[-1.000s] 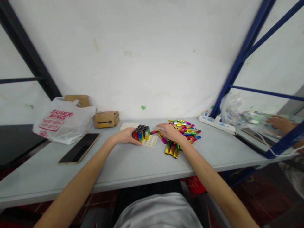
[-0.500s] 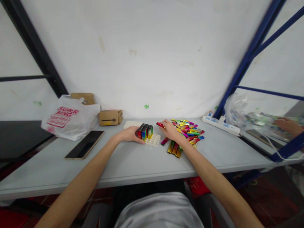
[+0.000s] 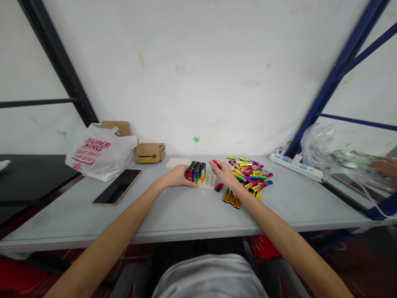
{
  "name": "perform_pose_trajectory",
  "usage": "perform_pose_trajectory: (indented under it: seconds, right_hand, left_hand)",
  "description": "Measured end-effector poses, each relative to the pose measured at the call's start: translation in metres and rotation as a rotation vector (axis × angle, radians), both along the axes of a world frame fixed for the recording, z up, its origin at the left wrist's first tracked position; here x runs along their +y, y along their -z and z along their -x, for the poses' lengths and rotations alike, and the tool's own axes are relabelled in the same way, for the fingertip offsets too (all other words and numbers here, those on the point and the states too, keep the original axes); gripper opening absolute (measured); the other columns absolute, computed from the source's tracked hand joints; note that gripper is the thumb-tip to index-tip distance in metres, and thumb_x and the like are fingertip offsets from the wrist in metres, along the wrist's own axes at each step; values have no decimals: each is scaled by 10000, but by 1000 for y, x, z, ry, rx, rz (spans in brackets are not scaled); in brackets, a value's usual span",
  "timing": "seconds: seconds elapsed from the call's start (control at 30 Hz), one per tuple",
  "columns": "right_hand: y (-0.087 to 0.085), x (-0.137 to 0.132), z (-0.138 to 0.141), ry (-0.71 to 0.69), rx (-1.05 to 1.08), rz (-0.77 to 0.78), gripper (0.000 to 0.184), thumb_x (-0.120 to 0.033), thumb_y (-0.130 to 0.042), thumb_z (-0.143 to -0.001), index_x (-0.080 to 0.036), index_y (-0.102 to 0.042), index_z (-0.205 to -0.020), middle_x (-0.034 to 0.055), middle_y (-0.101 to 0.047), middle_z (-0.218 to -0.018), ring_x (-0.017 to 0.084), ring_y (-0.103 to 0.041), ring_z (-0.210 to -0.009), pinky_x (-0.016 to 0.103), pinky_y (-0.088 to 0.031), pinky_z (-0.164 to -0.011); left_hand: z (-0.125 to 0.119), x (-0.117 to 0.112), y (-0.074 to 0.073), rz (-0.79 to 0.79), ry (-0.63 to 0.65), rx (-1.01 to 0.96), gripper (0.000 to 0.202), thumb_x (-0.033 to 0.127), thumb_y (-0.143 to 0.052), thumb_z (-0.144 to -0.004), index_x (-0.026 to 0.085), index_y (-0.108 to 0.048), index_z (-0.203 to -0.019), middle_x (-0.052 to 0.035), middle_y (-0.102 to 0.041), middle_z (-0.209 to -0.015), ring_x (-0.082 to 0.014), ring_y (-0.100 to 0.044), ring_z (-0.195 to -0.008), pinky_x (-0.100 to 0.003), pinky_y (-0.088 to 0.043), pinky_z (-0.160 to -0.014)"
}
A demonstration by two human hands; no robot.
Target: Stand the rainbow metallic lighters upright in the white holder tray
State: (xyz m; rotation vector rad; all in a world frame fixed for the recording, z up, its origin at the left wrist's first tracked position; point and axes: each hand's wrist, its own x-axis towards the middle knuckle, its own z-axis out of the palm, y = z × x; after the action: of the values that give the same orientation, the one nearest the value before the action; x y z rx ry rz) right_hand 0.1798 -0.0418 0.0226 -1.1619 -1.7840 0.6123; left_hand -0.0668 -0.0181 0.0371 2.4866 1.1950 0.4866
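My left hand curves around the left side of a block of upright lighters, their black ends up and metallic multicoloured bodies below. They stand in a cream tray whose right part shows bare pockets. My right hand is closed on a red lighter, raised to the right of the block; the fingers hide part of it. A magenta lighter lies beside the tray, under that hand. Several gold-toned lighters lie side by side near my right forearm.
A heap of shiny lighters spreads to the right. Behind the block lies another cream tray. Left are a phone, a cardboard box and a plastic bag. A power strip and another person's hand are far right.
My right hand has come slightly nearer the upright lighters, and the red lighter in it has turned. My left hand stays around the block. The whole view has shifted a little.
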Motion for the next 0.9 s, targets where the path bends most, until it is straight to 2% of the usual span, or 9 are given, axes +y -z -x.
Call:
perform_pose_trajectory:
  seconds: [0.1, 0.2, 0.33, 0.5, 0.63, 0.77, 0.9]
  right_hand:
    - [-1, -3, 1, 84, -44, -44, 509, -610, -447, -932, -213, -362, -624, -51, -296, -587, 109, -327, -572, 253, -240, -541]
    - [-1, -5, 1, 136, -44, -47, 440, -503, -489, -894, -218, -324, -601, -52, -256, -584, 100, -288, -560, 260, -204, -535]
    - [0, -6, 2, 122, -50, -59, 335, -385, -477, -847, -217, -339, -592, -51, -277, -577, 101, -311, -562, 257, -210, -539]
    - [-2, -8, 3, 76, -62, -109, 374, -426, -478, -895, -215, -349, -614, -56, -294, -579, 106, -326, -569, 259, -230, -552]
    - [-5, -10, 2, 6, -73, -157, 403, -532, -449, -968, -208, -471, -730, -52, -423, -625, 120, -407, -604, 248, -308, -591]
    - [-9, -14, -2, -100, -162, -172, 370, -486, -368, -1034, -197, -575, -934, -19, -575, -716, 140, -516, -672, 249, -391, -665]
    - [-15, -18, -4, -125, -342, -311, 396, -485, -448, -1015, -177, -627, -843, 40, -616, -829, 150, -541, -759, 253, -401, -713]
  left_hand:
    - [-1, 0, 0, 5, -3, -4, 765, 715, -787, -579, 175, -700, -1113, -73, -754, -1046, -320, -669, -953, -358, -508, -822]
    - [-1, 0, 0, 6, -6, -3, 759, 708, -790, -576, 172, -704, -1108, -78, -751, -1056, -320, -669, -936, -364, -505, -817]
    - [0, 2, 1, 2, 1, -11, 759, 696, -791, -576, 181, -700, -1127, -69, -749, -1064, -307, -666, -928, -366, -507, -832]
    - [0, 2, 2, 11, 5, -16, 769, 681, -801, -581, 178, -693, -1152, -79, -748, -1094, -305, -667, -943, -367, -510, -854]
    - [0, 1, 1, 32, 4, -26, 783, 682, -798, -583, 184, -687, -1177, -79, -748, -1126, -322, -665, -993, -375, -512, -876]
    - [-1, 0, 0, 30, 18, -31, 795, 685, -793, -587, 194, -674, -1200, -61, -747, -1144, -318, -664, -1018, -370, -509, -895]
    - [-1, 0, 0, 22, 13, -6, 770, 698, -787, -589, 189, -687, -1158, -57, -755, -1096, -310, -673, -981, -356, -512, -855]
